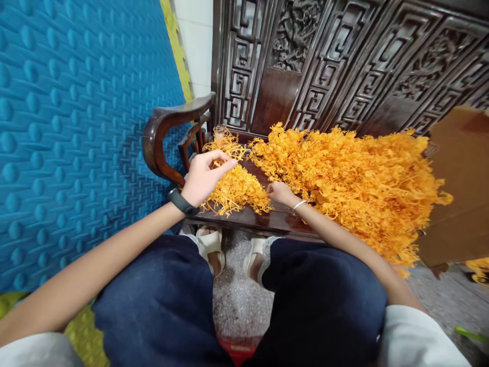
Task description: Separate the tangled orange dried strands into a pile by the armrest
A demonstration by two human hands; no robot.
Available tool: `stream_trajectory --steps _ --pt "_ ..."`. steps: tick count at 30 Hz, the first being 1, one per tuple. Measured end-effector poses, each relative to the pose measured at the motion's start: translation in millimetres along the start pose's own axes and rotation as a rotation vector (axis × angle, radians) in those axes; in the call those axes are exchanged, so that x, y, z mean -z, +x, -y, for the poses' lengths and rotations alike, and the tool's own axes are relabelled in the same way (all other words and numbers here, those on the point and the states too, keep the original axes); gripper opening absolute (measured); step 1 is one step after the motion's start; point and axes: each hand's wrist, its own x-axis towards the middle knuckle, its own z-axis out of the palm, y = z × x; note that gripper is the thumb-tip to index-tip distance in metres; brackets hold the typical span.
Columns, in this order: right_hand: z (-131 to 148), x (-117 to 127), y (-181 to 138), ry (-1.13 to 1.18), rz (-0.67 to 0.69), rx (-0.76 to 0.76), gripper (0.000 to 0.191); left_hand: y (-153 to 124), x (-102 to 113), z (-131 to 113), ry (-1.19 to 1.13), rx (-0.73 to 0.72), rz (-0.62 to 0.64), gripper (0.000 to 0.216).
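Note:
A big heap of orange branching plastic sprigs (359, 183) lies along a dark carved wooden bench (263, 219). A smaller pile of the same sprigs (237, 191) sits at the bench's left end. My left hand (204, 176), with a black band on the wrist, hovers over the small pile, thumb and fingers pinched on an orange sprig. My right hand (280, 193), with a thin bracelet, rests closed at the edge of the big heap, fingers curled among the sprigs; what it holds is hidden.
A curved wooden armrest (164, 137) rises left of my left hand. A blue textured foam mat (76, 127) stands at the left. A brown cardboard box (458, 188) sits at the right. My knees in dark trousers and sandalled feet are below the bench.

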Motion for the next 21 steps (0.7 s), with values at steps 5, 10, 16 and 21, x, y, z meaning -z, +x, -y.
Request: stream_trajectory --steps 5,10,16,21 --pt "2 7 -6 -0.069 0.005 -0.019 0.016 1 -3 2 -0.057 0.013 0.01 0.018" --pt "9 42 -20 -0.003 -0.165 0.021 0.02 2 -6 2 -0.129 0.079 0.041 0.014" --pt "38 92 -62 0.823 -0.395 0.452 0.018 2 -7 2 -0.114 0.013 0.071 0.011" --pt "58 99 -79 0.985 -0.231 0.562 0.025 0 -7 0 -0.177 -0.013 0.13 0.024"
